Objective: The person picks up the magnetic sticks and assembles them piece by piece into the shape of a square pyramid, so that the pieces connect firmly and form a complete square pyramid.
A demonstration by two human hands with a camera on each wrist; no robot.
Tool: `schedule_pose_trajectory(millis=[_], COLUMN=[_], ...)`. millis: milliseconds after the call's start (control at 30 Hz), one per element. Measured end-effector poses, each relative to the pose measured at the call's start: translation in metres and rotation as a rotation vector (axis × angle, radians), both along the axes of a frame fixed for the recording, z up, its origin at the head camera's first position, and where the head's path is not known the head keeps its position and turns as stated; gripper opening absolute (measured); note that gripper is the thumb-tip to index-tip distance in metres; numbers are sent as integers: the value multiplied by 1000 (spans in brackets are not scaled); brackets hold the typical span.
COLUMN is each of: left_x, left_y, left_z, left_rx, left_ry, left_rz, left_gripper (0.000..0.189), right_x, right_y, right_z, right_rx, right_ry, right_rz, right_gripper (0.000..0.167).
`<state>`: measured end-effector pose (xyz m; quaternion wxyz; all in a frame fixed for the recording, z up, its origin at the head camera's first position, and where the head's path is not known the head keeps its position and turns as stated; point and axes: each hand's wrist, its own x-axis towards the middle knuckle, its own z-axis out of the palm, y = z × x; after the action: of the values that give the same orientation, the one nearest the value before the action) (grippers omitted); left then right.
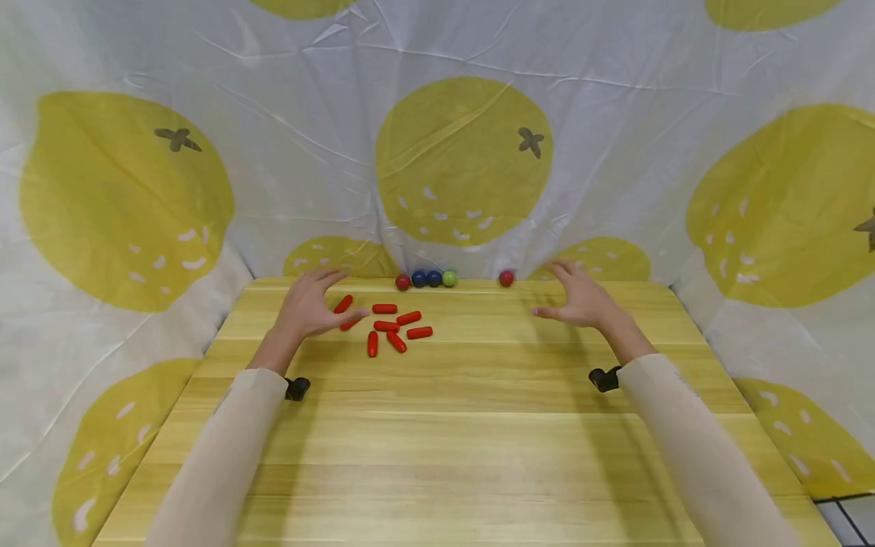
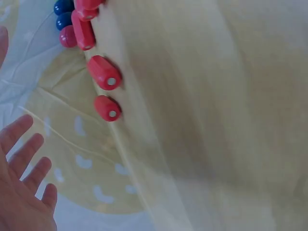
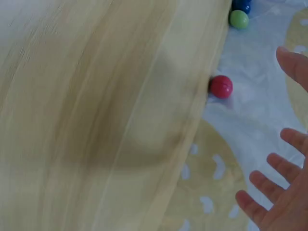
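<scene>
My left hand [image 1: 311, 305] hovers over the back left of the table with its fingers spread and nothing in them. Its thumb overlaps one of several red rods [image 1: 420, 333] in the head view; they lie scattered to its right, with pale dots on their ends in the left wrist view. My right hand [image 1: 581, 300], also spread and holding nothing, is raised over the back right. Nearest to it is a lone red ball [image 1: 506, 279] at the back edge. Left of that ball stand a green ball [image 1: 449, 278], two blue balls [image 1: 419, 279] and another red ball [image 1: 403, 282] in a row.
The wooden table [image 1: 437, 463] reaches back to a white cloth [image 1: 615, 152] printed with yellow fruit, which hangs behind and on both sides. Black wrist mounts [image 1: 297, 389] show below both wrists. Pale sleeves [image 1: 219, 456] cover the forearms.
</scene>
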<state>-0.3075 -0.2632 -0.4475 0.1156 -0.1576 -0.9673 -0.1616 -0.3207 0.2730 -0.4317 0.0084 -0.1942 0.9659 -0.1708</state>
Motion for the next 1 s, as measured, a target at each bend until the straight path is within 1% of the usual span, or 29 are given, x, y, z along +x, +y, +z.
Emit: schedule_pose_trajectory(millis=[100, 200, 300, 400, 633, 700, 800, 900, 1000], left_x=[2, 4, 3, 3, 0, -2, -6, -8, -11], left_y=[-6, -11, -14, -15, -19, -16, -12, -9, -9], left_z=[-8, -15, -21, -27, -41, -44, -45, -46, -50], left_rx=[50, 110, 150, 194, 315, 352, 397, 406, 398], left_ry=[-5, -44, -78, -107, -205, -218, -217, -219, -231], left_rz=[0, 16, 29, 41, 136, 150, 173, 191, 184], left_gripper=[76, 59, 52, 49, 48, 49, 49, 47, 47], right_x=[-3, -5, -8, -14, -32, -37, -43, -46, -46], right_y=[-4, -11, -18, -27, -50, -55, -59, -61, -61], right_z=[-10, -18, -24, -32, -52, -56, -61, -64, -66], right_rx=[-48, -79, -104, -140, -217, -220, -236, -236, -205], right_ry=[-17, -39, -39, -27, -4, 15, 37, 39, 8], right_rz=[3, 5, 0, -4, 18, 14, 14, 19, 22], right_gripper=[97, 91, 87, 84, 77, 74, 71, 72, 76])
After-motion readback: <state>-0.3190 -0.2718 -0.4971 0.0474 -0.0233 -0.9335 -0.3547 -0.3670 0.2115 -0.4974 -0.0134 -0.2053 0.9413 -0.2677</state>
